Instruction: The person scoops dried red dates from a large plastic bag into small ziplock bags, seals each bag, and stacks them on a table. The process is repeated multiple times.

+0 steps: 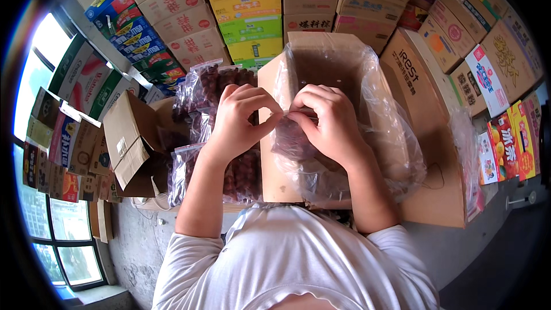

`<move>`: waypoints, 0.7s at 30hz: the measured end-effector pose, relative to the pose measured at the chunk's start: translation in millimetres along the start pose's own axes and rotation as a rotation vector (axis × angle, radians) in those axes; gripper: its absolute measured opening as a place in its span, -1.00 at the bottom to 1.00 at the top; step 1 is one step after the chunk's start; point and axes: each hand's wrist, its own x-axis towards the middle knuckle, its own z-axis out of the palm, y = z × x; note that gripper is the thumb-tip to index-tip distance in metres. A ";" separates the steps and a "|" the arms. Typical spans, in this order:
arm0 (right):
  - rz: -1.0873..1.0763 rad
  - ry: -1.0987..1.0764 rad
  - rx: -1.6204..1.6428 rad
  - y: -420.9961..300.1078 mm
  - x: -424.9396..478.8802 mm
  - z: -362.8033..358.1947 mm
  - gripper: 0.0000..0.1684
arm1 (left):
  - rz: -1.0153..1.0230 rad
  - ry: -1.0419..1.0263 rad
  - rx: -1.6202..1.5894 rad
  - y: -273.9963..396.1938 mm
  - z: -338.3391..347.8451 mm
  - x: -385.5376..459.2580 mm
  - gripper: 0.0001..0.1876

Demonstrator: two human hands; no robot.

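Observation:
Thumb and fingers of my left hand (247, 114) pinch the left end of a zip bag's top edge. My right hand (329, 120) grips the same edge close by, with the fingertips of both hands nearly touching. Below them hangs the clear zip bag (292, 140), which holds dark red contents and is partly hidden by my right hand. It hangs over the near left part of an open cardboard carton (275, 176). A clear plastic liner (387, 142) spills over the carton's rim. To the left lie several filled zip bags (202, 82) of dark red dried fruit, partly behind my left arm.
An open, tilted cardboard box (133, 137) stands left of the filled bags. A large flat-sided carton (430, 189) lies at the right, with crumpled plastic (467, 150) at its far edge. Stacked cartons (245, 4) line the back and both sides. A window (69, 219) is at the left.

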 end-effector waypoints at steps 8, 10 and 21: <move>0.004 0.073 0.051 0.4 -2.7 1.4 -0.83 | -0.005 -0.043 -0.086 -7.1 7.9 -1.6 -0.88; 0.028 0.083 0.102 3.0 -4.8 -3.1 -0.83 | 0.000 -0.048 -0.098 -9.5 6.0 -2.8 -0.87; 0.017 0.085 0.011 7.9 -12.6 -4.0 -0.85 | -0.007 -0.065 -0.125 -6.5 16.1 4.7 -0.89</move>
